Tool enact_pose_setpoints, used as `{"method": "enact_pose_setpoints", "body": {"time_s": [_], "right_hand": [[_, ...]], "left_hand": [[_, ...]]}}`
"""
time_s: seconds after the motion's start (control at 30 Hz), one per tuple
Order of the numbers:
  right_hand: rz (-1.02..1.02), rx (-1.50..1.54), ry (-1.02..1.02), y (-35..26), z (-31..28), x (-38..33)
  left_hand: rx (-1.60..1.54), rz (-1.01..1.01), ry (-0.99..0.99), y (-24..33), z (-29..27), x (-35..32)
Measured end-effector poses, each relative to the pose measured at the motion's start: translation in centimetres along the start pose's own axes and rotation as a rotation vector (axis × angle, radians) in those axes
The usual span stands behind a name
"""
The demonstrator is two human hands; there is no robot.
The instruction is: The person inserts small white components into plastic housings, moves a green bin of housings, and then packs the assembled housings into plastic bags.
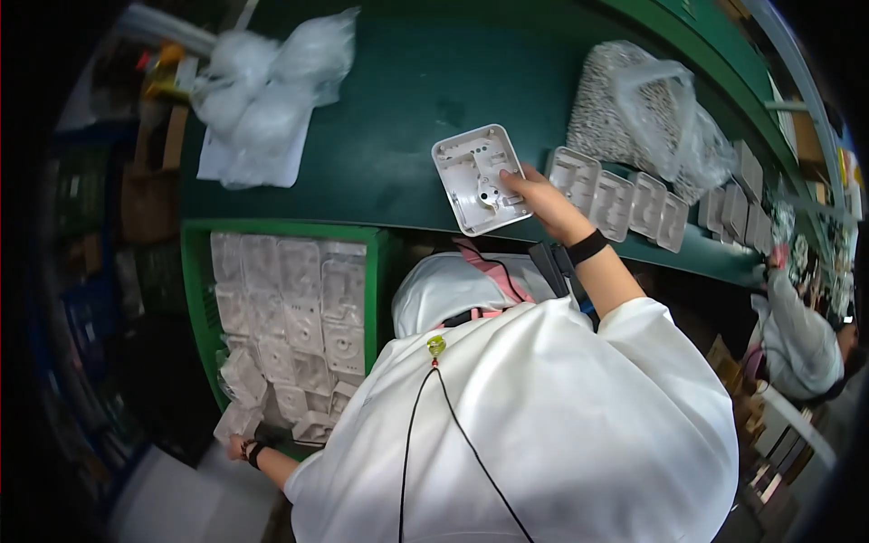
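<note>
My right hand grips a white square plastic housing by its right edge, thumb on the inside. The housing's open side faces up, showing ribs, posts and a small round part, and it is held over the green bench. Far down at the lower left, my left hand is closed on a bagged white plastic housing at the near corner of a green crate. Most of its fingers are hidden or small. Rows of similar white pieces in clear bags fill that crate.
On the green bench lie knotted clear bags over a white sheet at the left. A big clear bag of small pale parts lies right, beside a row of white housings. Another person is at the far right.
</note>
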State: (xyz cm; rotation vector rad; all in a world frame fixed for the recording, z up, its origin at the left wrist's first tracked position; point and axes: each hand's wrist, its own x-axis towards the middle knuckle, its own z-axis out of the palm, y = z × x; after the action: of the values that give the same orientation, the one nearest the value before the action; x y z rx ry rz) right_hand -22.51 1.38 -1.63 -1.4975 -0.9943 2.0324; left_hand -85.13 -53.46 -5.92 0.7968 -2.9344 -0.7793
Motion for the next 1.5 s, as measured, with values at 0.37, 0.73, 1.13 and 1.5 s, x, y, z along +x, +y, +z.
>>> {"method": "enact_pose_setpoints", "body": {"time_s": [0.37, 0.73, 1.13, 1.5], "right_hand": [[-0.538, -0.607, 0.756, 5.2, -4.5, 4.2], [-0.585, -1.326, 0.877, 6.0, -9.1, 3.3], [-0.682, -1.164, 0.837, 8.2, -7.6, 2.0], [-1.101, -1.582, 0.157, 11.7, 1.7, -2.9]], "left_hand": [[-0.780, 0.747, -0.775, 25.1, 7.6, -48.4], [-0.528, 0.285, -1.351, 19.7, 22.5, -68.9], [0.341, 0.679, -1.811, 12.6, 18.1, -65.5], [0.241, 1.740, -0.957, 4.9, 13.6, -59.5]]}}
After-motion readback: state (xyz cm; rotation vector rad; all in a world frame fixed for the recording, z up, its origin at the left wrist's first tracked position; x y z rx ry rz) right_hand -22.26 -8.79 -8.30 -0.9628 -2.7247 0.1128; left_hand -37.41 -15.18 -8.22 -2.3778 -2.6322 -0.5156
